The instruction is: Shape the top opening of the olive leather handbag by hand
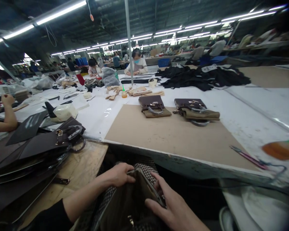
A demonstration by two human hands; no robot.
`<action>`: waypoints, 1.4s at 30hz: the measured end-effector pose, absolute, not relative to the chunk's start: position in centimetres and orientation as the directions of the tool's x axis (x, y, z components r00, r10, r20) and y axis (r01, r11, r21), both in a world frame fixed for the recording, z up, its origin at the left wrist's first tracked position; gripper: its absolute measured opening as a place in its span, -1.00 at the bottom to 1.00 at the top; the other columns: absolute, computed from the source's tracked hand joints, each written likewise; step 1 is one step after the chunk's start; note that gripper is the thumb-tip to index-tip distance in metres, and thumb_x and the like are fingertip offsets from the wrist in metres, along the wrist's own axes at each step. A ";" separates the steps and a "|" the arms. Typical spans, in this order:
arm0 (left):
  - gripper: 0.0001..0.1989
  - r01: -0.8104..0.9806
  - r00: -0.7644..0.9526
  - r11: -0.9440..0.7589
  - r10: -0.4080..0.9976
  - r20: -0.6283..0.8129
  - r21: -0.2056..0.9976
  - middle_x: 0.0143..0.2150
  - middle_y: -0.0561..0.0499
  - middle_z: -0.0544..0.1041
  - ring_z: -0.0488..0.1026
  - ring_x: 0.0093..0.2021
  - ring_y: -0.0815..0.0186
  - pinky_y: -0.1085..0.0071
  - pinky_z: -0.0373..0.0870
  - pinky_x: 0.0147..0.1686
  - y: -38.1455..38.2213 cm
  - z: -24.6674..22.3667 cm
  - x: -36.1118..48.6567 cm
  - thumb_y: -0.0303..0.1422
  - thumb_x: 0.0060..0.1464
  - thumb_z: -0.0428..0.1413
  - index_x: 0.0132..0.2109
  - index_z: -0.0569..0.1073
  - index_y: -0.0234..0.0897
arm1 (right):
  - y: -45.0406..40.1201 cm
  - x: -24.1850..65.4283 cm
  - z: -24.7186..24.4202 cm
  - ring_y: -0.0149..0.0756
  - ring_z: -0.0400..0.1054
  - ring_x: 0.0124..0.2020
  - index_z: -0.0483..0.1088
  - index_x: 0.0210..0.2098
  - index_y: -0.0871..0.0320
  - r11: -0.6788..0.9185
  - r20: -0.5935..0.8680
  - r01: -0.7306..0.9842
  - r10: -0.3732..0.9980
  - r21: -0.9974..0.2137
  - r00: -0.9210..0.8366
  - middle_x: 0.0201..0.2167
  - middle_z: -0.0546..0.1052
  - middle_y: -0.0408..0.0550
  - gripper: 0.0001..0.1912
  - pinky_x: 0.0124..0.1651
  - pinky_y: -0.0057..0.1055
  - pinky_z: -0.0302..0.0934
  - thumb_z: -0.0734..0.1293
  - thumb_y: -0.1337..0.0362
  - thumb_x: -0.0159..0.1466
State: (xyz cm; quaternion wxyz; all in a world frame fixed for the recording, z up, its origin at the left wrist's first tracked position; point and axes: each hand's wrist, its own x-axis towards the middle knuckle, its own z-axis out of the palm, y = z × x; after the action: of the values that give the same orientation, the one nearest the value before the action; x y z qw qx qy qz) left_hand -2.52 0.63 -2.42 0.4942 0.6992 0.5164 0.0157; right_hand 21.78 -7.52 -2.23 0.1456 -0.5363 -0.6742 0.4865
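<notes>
Low in the head view, on my lap below the table edge, I hold a dark brown leather bag piece (132, 199). My left hand (119, 175) grips its upper left edge with fingers curled over it. My right hand (170, 205) presses on its right side, fingers over the rim. A checkered cloth (146, 168) lies under the piece. On the tan cardboard sheet (173, 138) ahead sit two finished brown handbags, one (154, 106) to the left and one (195, 110) to the right.
A pile of dark leather panels and a bag (38, 150) lies at my left on a wooden board. Scissors (250, 158) and an orange bottle (281, 149) rest at right. Black fabric (207, 78) is heaped farther back. Other workers sit at the left edge (4, 112) and the far end (137, 62).
</notes>
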 end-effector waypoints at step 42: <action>-0.71 0.570 0.580 0.143 0.627 -0.520 0.809 -0.27 0.09 0.51 0.32 -0.31 0.39 0.51 0.19 -0.36 -0.3 -0.9 -6.4 -0.18 0.12 0.14 -0.07 0.57 -0.19 | -2.3 21.1 -4.4 -0.24 0.42 -0.12 0.52 -0.02 0.08 -0.145 -0.294 0.310 0.807 -0.939 -0.513 -0.16 0.57 -0.15 -0.69 -0.10 -0.43 0.27 0.39 0.17 0.25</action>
State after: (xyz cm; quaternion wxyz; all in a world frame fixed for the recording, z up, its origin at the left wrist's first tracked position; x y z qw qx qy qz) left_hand -6.41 -0.35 -0.95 0.6018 0.6540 0.4577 0.0239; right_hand 21.08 -2.28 -4.39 0.2039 -0.4495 -0.6213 0.6085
